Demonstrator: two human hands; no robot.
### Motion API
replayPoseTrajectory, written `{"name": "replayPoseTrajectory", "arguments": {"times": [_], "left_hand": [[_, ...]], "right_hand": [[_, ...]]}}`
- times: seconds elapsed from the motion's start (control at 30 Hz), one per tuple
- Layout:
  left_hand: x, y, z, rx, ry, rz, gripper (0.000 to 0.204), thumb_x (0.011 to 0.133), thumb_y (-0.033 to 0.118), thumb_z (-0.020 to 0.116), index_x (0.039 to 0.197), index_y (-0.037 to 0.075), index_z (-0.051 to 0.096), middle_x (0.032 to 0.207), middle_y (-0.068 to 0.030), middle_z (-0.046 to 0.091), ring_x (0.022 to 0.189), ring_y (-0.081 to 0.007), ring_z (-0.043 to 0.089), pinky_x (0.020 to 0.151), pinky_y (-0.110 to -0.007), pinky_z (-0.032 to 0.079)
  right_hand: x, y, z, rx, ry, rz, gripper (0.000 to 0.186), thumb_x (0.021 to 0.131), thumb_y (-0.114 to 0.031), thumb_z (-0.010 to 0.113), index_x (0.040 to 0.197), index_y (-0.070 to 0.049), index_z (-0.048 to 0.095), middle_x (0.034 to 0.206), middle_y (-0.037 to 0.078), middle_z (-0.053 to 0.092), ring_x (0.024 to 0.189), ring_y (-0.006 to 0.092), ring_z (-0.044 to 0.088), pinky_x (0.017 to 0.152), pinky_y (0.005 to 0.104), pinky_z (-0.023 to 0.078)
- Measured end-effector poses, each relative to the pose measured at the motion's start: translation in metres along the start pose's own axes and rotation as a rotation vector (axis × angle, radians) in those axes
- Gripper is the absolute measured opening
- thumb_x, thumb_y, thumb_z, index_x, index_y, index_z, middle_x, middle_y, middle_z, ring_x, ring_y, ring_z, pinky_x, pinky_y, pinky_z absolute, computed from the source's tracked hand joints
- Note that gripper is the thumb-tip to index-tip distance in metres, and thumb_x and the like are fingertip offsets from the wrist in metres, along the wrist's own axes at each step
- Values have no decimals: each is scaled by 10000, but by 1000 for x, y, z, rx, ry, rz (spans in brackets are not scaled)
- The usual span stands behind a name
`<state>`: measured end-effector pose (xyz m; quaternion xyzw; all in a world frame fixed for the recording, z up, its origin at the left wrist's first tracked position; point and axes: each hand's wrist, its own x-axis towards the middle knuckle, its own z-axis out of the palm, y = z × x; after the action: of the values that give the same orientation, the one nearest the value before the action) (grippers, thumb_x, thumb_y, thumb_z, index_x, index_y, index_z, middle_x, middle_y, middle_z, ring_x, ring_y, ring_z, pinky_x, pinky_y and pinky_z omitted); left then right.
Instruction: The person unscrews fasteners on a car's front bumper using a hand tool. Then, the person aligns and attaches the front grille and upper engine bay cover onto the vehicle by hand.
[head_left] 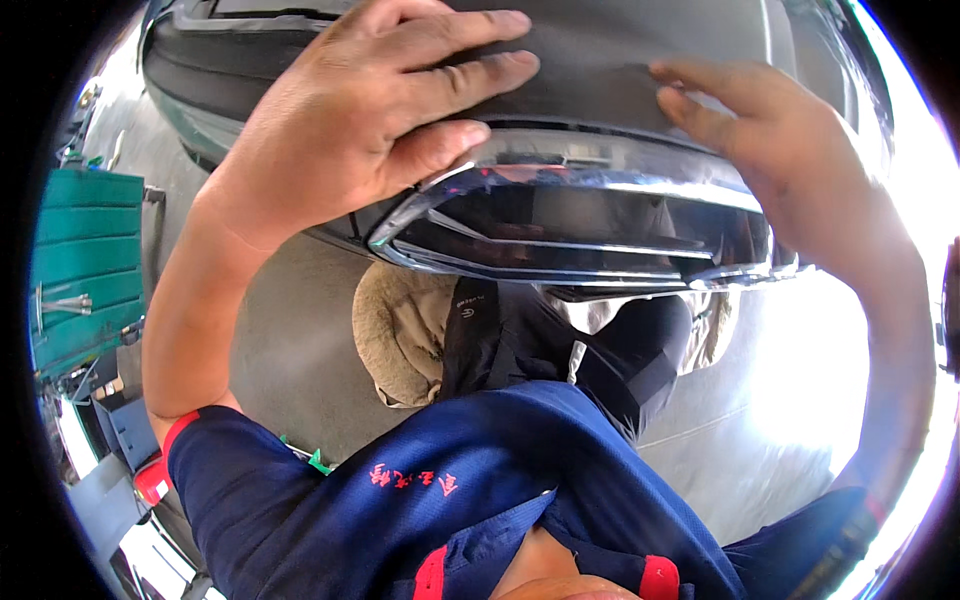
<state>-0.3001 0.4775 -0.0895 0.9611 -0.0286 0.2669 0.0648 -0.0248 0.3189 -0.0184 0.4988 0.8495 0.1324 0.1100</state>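
In front of me is the end of a dark car, with a smooth dark panel above a glossy, chrome-edged opening. My left hand reaches over the panel's left part, fingers spread and holding nothing. Its lowest finger lies near the chrome edge. On the other side, my right hand is bent inward over the panel's right part. Two of its fingers show apart with nothing between them; the others are hidden. Whether either hand presses on the panel or hovers just above it, I cannot tell.
Under the car's edge, my legs in black trousers are beside a tan fleecy pad. A green cabinet stands at the left, with a red item lower down. Bright glare covers the grey floor at the right.
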Motion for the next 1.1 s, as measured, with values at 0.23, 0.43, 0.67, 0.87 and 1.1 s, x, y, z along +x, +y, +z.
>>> {"name": "replayPoseTrajectory", "arguments": {"times": [0.23,0.43,0.67,0.87,1.1], "left_hand": [[-3,12,-3,119,-160,-88,603,799,89,777,1385,44,642,1504,-133,556,1128,-319,562,994,-415,507],[7,13,8,131,-108,-41,593,816,69,723,1402,43,634,1484,-162,576,1121,-333,571,990,-421,504],[4,33,3,229,-193,-168,468,925,20,540,1379,-52,623,1498,-96,589,1280,-295,558,1094,-399,449],[5,28,4,245,-101,-97,457,882,48,588,1326,-37,660,1399,-150,634,1137,-324,607,990,-414,503],[-4,16,0,307,-135,-19,565,806,69,605,1365,-16,623,1435,-157,622,1101,-357,639,929,-457,551]], "right_hand": [[-13,31,1,240,-129,-76,472,909,-8,594,1379,-38,617,1458,176,576,1239,339,624,1041,420,519],[-74,60,14,266,14,2,389,860,-56,666,1247,-29,703,1301,150,687,1122,329,682,949,430,563],[-62,50,31,211,207,-95,292,841,-34,662,1124,-29,735,1152,153,719,1039,334,700,894,419,577],[-61,21,15,36,104,76,225,924,-134,701,1115,-18,736,1098,147,713,993,338,693,879,401,583],[-34,1,44,284,444,10,328,911,-41,710,1233,-94,739,1240,113,705,1109,307,688,937,378,573]]}}
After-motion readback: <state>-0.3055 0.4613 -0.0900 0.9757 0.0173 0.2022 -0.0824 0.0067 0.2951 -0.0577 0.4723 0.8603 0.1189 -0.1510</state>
